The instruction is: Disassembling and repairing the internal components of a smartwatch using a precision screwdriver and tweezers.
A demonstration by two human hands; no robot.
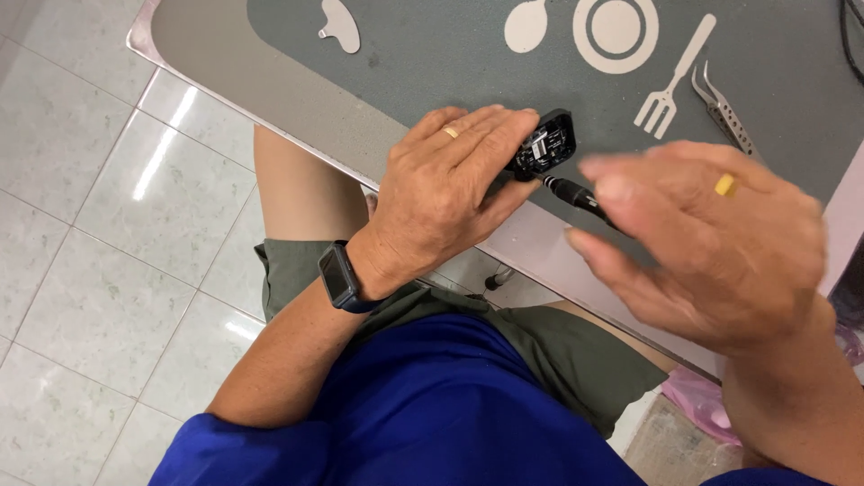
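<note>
Your left hand (445,193) has its grip clamped on the small black plastic device with its open circuit side up (545,146), pinned near the front edge of the grey surface (432,63). Keep it flat and steady. Your right hand (711,243) hovers blurred over the black cable plug (569,192); I cannot tell whether that grip is closed.

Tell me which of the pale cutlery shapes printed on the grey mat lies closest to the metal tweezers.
The fork shape: it sits right beside the tweezers, while the plate ring and spoon shape lie farther left.
</note>
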